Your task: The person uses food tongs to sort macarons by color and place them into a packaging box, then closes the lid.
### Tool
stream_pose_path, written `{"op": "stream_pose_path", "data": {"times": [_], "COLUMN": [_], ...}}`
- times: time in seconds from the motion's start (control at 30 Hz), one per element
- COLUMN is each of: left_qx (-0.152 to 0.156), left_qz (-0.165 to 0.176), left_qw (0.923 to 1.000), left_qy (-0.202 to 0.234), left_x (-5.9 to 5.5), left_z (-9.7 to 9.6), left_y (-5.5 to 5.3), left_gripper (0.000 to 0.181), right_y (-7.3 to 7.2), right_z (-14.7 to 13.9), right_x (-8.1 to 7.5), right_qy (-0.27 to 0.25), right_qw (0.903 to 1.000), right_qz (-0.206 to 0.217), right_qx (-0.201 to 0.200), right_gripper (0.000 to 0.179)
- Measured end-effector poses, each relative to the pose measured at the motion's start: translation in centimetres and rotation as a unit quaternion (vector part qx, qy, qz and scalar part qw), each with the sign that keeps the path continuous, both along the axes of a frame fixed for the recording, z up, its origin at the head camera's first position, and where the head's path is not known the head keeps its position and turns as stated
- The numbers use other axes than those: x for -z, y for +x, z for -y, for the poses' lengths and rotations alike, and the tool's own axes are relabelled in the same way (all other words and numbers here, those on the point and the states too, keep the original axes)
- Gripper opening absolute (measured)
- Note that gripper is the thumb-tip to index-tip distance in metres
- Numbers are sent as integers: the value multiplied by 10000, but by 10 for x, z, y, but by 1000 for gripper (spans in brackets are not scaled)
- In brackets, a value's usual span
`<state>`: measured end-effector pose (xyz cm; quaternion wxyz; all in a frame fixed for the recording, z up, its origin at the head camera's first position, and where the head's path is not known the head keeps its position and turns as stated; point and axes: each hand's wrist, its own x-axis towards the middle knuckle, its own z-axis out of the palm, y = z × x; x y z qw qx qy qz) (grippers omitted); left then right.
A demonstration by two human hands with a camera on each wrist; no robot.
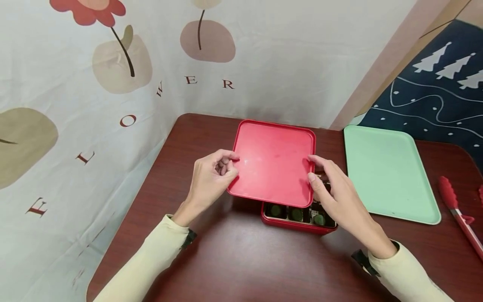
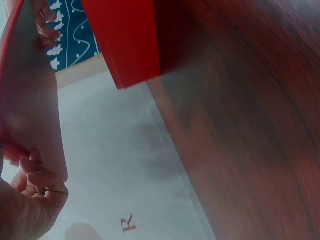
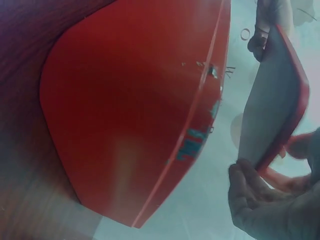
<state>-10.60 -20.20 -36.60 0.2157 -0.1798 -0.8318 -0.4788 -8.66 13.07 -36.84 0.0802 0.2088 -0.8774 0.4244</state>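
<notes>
A square red lid (image 1: pixel 273 161) is held up in both hands, its far edge toward the wall cloth. My left hand (image 1: pixel 211 178) pinches the lid's left edge between thumb and curled fingers. At the opposite edge, my right hand (image 1: pixel 337 195) grips it with thumb and fingers. Underneath and slightly to the right stands a red box (image 1: pixel 298 225), partly hidden by the lid. Dark compartments with round green things (image 1: pixel 297 214) show along its near side. In the right wrist view a gap separates the lid (image 3: pixel 272 95) from the box (image 3: pixel 125 110).
A pale green tray (image 1: pixel 388 172) lies on the brown table (image 1: pixel 211 268) to the right. Beyond it, red-tipped tongs (image 1: pixel 458 214) lie near the right edge. A white printed cloth (image 1: pixel 286 63) hangs behind and to the left, with a dark blue one (image 1: pixel 434 96) at the back right.
</notes>
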Motion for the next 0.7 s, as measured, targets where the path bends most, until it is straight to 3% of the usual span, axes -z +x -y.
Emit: {"op": "stream_pose_path", "data": {"times": [0.17,0.33,0.47,0.57,0.7], "left_qx": [233,509,502,449,413], "left_qz": [128,265,162,18,-100], "left_qw": [9994,9981,9986,9990,9991], "left_qy": [201,205,75,22,80], "left_x": [4,3,2,1,1], "left_z": [-15,-24,-31,-35,-41], "left_y": [-4,-9,-13,-15,-17], "left_gripper": [28,50,41,23,15], "right_y": [-1,-4,-7,-7,-5], "right_z": [-6,-11,-15,-19,-25], "right_x": [-1,-1,-1,-1,-1], "right_qy": [-556,-1309,-1868,-1901,-1431], "right_qw": [9975,9884,9777,9751,9772], "right_qz": [-37,-359,-698,-886,-1271], "right_qx": [429,681,658,718,925], "right_gripper": [41,39,47,55,46]}}
